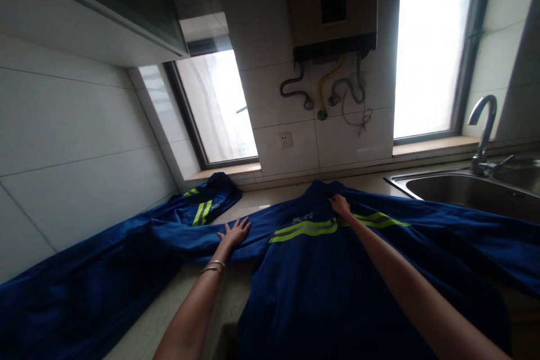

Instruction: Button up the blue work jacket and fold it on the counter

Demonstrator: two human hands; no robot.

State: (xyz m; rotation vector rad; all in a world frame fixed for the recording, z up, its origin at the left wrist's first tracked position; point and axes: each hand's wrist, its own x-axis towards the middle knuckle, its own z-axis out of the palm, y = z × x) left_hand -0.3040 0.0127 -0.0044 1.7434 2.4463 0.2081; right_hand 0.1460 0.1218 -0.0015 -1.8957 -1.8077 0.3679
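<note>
A blue work jacket (pixel 295 281) with yellow-green and grey reflective bands is spread over the countertop, its lower part hanging over the front edge. My left hand (pixel 235 232), with bangles at the wrist, lies flat with fingers spread on the jacket's sleeve. Near the collar, my right hand (pixel 340 206) is closed on the jacket's front, pinching the cloth. To the left lies another blue garment (pixel 105 270) with similar bands, partly under or against the sleeve; where they meet is hard to make out.
A steel sink (pixel 447 185) with a curved faucet (pixel 485 124) is set in the counter (pixel 261 198) at right. The jacket's right sleeve reaches in front of it. A water heater (pixel 333 5) with hoses hangs on the tiled wall above a socket (pixel 285 140). A cabinet (pixel 93 22) overhangs upper left.
</note>
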